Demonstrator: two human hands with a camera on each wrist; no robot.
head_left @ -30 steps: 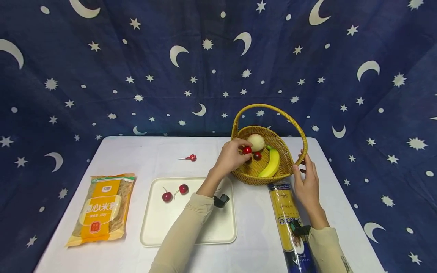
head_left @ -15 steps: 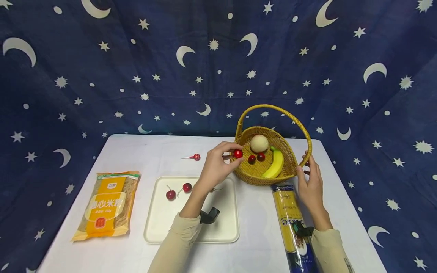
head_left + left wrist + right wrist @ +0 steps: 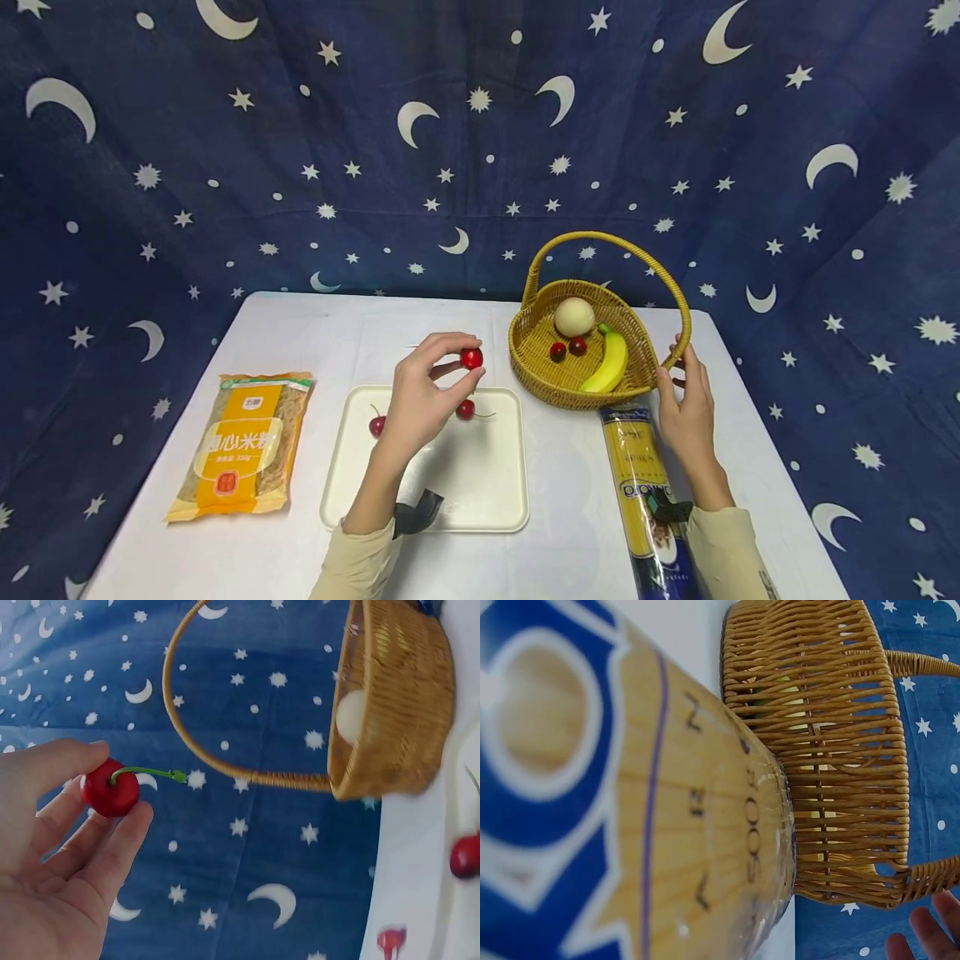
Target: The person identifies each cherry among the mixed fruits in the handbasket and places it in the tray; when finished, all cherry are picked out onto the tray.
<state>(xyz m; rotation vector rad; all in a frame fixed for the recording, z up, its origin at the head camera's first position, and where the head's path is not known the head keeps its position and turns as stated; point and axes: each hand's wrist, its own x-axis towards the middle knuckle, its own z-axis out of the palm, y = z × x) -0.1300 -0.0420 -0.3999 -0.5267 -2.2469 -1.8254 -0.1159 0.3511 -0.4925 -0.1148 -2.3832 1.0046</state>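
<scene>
My left hand [image 3: 422,400] pinches a red cherry [image 3: 471,358] between thumb and fingers, above the far edge of the cream tray [image 3: 480,508]. In the left wrist view, the held cherry [image 3: 111,789] shows a green stem pointing away from the palm. My right hand [image 3: 688,417] grips the wicker basket [image 3: 536,379] where its handle meets the right rim, thumb on the near side. Inside the basket lie a banana [image 3: 611,362], a pale round fruit [image 3: 574,317] and two dark cherries [image 3: 557,352]. Two cherries [image 3: 465,409] show on the tray; my left hand covers part of it.
A bag of noodles [image 3: 242,450] lies at the left. A long spaghetti packet [image 3: 636,492] runs from below the basket toward the front, beside my right forearm. Mostly hidden behind my left hand is a red lollipop [image 3: 391,940]. A star-and-moon cloth [image 3: 480,167] hangs behind the table.
My left hand has drawn the cherry up out of the basket and carried it left, over the tray's far edge. My right hand stays at the basket handle. The view has shifted slightly.
</scene>
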